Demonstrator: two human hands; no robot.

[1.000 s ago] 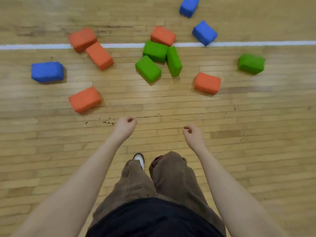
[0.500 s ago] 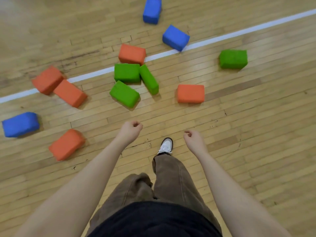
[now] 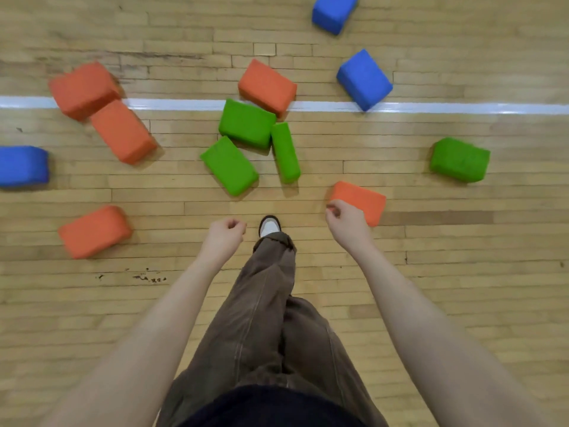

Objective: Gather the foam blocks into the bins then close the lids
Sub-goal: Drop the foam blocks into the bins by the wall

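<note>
Foam blocks lie scattered on the wooden floor. Three green blocks [image 3: 246, 123] cluster in the middle, with another green block [image 3: 459, 159] off to the right. Orange blocks sit at the left [image 3: 123, 131], the lower left [image 3: 94, 231], the centre back [image 3: 267, 86] and just ahead of my right hand [image 3: 363, 200]. Blue blocks lie at the far left [image 3: 23, 165] and the upper right [image 3: 364, 79]. My left hand [image 3: 224, 237] is loosely curled and holds nothing. My right hand [image 3: 346, 228], also curled and empty, overlaps the near corner of the orange block. No bin is in view.
A white painted line [image 3: 462, 107] crosses the floor behind the green cluster. My leg in brown trousers and a white shoe [image 3: 269, 226] step forward between my hands. Dark scuff marks [image 3: 147, 277] dot the boards at the lower left.
I have walked closer to the blocks, so they fill more of the view. My right hand now reaches the near orange block. Both hands stay curled and empty.
</note>
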